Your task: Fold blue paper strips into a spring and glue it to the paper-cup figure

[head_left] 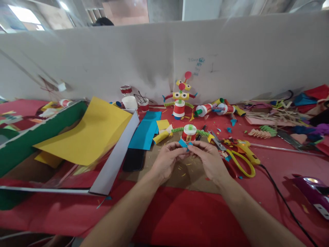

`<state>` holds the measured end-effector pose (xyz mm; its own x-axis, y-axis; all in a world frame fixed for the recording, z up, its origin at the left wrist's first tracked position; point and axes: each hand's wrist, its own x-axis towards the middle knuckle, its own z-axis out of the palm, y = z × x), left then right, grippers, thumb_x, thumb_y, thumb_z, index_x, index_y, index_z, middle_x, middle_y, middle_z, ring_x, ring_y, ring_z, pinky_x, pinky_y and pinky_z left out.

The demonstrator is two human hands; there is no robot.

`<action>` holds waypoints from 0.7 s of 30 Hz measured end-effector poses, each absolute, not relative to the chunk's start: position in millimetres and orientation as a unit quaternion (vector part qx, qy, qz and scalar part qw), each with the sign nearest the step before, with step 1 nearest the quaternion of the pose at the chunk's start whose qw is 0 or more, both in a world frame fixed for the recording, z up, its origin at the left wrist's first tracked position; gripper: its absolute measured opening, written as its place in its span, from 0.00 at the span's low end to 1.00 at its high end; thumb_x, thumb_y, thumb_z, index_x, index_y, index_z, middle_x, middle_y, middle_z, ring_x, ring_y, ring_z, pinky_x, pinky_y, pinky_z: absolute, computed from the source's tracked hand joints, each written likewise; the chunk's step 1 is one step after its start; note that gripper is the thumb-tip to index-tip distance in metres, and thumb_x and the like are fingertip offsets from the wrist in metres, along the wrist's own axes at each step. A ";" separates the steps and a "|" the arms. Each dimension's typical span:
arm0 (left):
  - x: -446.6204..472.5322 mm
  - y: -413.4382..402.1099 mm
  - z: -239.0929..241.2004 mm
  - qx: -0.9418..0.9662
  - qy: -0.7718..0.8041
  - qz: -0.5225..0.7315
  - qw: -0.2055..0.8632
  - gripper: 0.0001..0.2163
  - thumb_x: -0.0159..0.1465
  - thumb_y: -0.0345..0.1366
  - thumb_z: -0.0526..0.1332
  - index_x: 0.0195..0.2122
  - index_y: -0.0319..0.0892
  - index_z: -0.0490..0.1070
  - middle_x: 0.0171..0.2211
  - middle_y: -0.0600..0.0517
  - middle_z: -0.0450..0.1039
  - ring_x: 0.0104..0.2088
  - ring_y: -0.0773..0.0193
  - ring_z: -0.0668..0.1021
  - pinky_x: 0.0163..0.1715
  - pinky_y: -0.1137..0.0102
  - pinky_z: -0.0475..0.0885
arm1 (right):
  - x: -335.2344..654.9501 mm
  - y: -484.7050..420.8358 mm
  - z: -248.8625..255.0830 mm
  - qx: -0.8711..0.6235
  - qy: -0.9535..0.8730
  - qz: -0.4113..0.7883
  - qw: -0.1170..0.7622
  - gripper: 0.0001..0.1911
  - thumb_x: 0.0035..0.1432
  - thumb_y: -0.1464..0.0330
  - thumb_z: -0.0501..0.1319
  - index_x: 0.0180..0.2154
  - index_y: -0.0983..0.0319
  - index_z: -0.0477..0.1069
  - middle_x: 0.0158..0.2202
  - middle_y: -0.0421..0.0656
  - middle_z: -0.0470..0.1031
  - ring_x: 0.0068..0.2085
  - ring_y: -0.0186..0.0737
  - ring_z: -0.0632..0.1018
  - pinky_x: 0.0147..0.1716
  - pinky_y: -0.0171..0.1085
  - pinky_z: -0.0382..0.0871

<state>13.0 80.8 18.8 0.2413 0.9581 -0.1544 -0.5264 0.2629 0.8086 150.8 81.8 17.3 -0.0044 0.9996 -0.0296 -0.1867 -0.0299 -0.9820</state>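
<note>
My left hand (167,159) and my right hand (209,159) meet over a brown cardboard sheet (191,175), fingers pinched together on a small blue paper piece (184,144). Just beyond the fingertips stands a red-and-white paper cup figure (189,133) with green coiled paper arms and a yellow paper roll (161,136) at its left end. Further back, a finished paper-cup robot (180,99) stands upright by the white partition, with two more cup figures (216,109) lying on their sides to its right.
Yellow-handled scissors (240,163) and a yellow glue gun (245,147) lie right of my hands, the gun's black cord (282,202) trailing toward me. Blue paper sheets (145,132), a black phone (133,159), a large yellow sheet (89,132) and a green box (38,135) sit left. Paper scraps crowd the far right.
</note>
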 end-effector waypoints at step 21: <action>19.2 75.1 13.3 0.319 0.342 0.585 0.662 0.06 0.52 0.29 0.67 0.32 0.41 0.74 0.31 0.54 0.76 0.33 0.69 0.77 0.40 0.70 0.71 | 147.7 79.9 11.0 -0.431 -0.463 0.551 0.544 0.07 0.47 0.66 0.67 0.31 0.59 0.77 0.30 0.38 0.76 0.32 0.34 0.72 0.37 0.37 0.66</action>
